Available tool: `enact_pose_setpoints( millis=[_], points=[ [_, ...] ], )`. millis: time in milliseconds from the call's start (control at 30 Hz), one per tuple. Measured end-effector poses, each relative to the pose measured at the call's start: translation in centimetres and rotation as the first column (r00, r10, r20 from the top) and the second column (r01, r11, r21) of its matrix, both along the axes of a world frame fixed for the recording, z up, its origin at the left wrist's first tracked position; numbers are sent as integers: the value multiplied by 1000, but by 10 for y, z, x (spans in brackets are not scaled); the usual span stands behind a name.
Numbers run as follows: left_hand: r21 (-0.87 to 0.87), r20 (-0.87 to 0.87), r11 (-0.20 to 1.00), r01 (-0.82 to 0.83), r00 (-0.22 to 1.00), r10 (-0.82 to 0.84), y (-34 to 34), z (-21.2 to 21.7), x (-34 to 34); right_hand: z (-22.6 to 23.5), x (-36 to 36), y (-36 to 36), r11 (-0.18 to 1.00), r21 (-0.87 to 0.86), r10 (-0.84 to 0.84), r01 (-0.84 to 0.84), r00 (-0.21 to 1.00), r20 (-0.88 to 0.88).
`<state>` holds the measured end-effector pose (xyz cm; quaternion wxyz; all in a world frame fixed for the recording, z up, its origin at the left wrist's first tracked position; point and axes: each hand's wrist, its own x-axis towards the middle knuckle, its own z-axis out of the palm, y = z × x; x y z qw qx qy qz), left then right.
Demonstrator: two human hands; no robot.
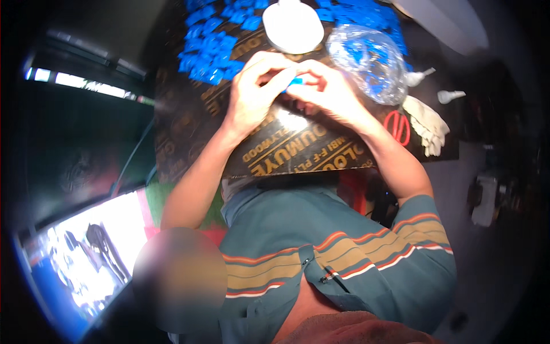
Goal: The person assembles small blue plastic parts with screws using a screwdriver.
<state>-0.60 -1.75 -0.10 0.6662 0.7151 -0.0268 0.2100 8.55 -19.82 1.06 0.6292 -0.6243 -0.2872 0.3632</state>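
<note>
Both hands meet over the dark table, their fingertips pinched together around a small blue plastic piece [295, 82]. My left hand [255, 86] has thumb and fingers closed at the piece's left side. From the other side my right hand [332, 92] grips it with curled fingers. Most of the piece is hidden by the fingers, so its full shape cannot be made out. Loose blue plastic pieces [209, 54] lie in a pile just beyond my left hand. Beside my right hand sits a clear plastic bag [366, 63] with blue pieces in it.
A white rounded object [293, 28] stands beyond my hands, with more blue pieces [366, 14] behind it. At the right lie red-handled scissors [396, 127], a whitish work glove [427, 126] and a small white nozzle-shaped thing [451, 96]. The printed tabletop [298, 149] ends at my waist.
</note>
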Motion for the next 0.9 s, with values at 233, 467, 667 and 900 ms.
enact_pose_setpoints(
  millis=[233, 467, 667, 900],
  points=[
    [64, 42, 998, 0, 999, -3, -3, -1, 2, 2, 0, -3, 999, 20, 30, -30, 1000, 10],
    [173, 10, 982, -74, 997, 73, -7, 2, 4, -13, 3, -4, 997, 64, -51, 40, 982, 182],
    [172, 47, 983, -59, 998, 51, -3, -9, 5, -12, 2, -7, 997, 11, -78, 82, 890, 449],
    [280, 22, 960, -23, 1000, 17, 0, -10, 3, -17, 2, -7, 994, 5, -93, 106, 850, 519]
  ],
)
